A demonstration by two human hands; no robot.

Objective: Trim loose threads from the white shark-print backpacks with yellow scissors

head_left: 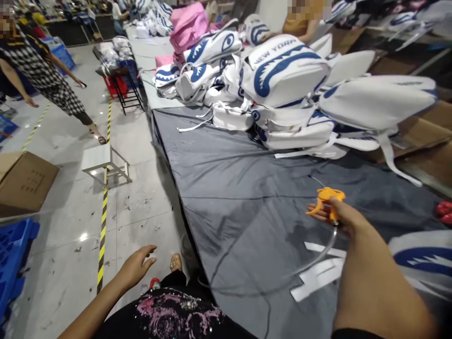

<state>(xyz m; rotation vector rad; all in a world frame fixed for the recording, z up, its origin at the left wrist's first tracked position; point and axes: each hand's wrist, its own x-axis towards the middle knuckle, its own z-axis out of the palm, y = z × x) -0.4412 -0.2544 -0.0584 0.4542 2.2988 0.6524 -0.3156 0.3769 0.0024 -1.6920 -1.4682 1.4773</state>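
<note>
An orange air blow gun (328, 195) with a thin nozzle is gripped in my right hand (341, 212) above the grey cloth-covered table (226, 188). A clear hose (326, 247) hangs from its base and curves left across the cloth. My left hand (137, 266) is over the floor left of the table, empty, with its fingers apart. White straps (318, 278) lie below my right hand, and part of a white and blue bag (423, 256) shows right of my forearm.
White and blue bags (286, 70) are heaped across the table's far part, with a pink bag (189, 26) behind. A white stool (97, 157), a carton (26, 183) and a blue pallet (14, 263) stand at left. A person in checked clothes walks there.
</note>
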